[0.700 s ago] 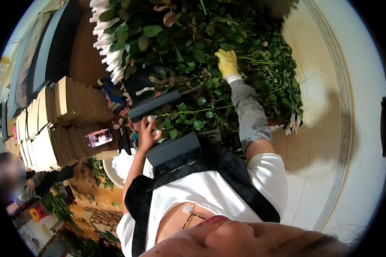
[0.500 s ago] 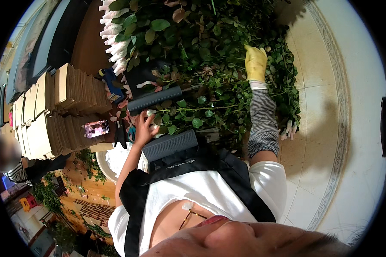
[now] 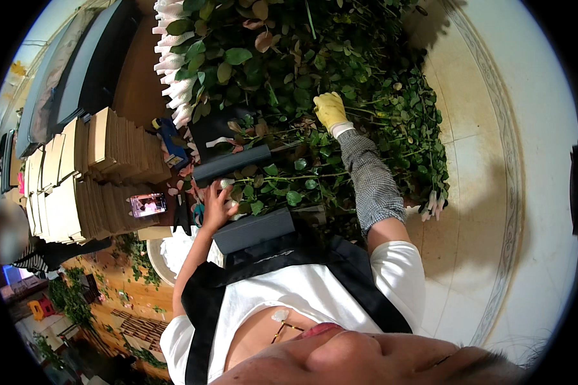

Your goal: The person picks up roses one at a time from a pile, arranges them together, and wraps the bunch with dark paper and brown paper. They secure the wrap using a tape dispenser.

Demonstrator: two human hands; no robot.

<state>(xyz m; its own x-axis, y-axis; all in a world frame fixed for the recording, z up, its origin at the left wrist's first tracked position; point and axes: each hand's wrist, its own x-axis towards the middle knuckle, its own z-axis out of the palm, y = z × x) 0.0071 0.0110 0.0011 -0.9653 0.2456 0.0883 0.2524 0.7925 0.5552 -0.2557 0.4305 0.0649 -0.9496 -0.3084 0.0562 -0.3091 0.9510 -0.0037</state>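
Note:
My left hand (image 3: pixel 216 204) is bare, its fingers curled at a white-netted flower head (image 3: pixel 225 184). This lies between two dark grey padded blocks, an upper one (image 3: pixel 231 165) and a lower one (image 3: pixel 253 231). A leafy green stem (image 3: pixel 289 178) runs right from there. My right hand (image 3: pixel 330 110), in a yellow glove and a checked sleeve, is closed over the big heap of leafy flower stems (image 3: pixel 289 70). Whatever its fingers hold is hidden. At the heap's upper left edge stick out several more flower heads in white netting (image 3: pixel 173 61).
Stacked cardboard pieces (image 3: pixel 112 144) stand at left, with a lit phone (image 3: pixel 148 205) against them. Near it are black-bladed scissors (image 3: pixel 182 212), a blue tool (image 3: pixel 171 142) and a white tub (image 3: pixel 157 260) of white netting. A person (image 3: pixel 35 253) is at far left; tiled floor (image 3: pixel 469 192) lies right.
My gloved right hand has moved left and slightly down across the stems, its fingers now curled in. My left hand has stayed at the netted flower head.

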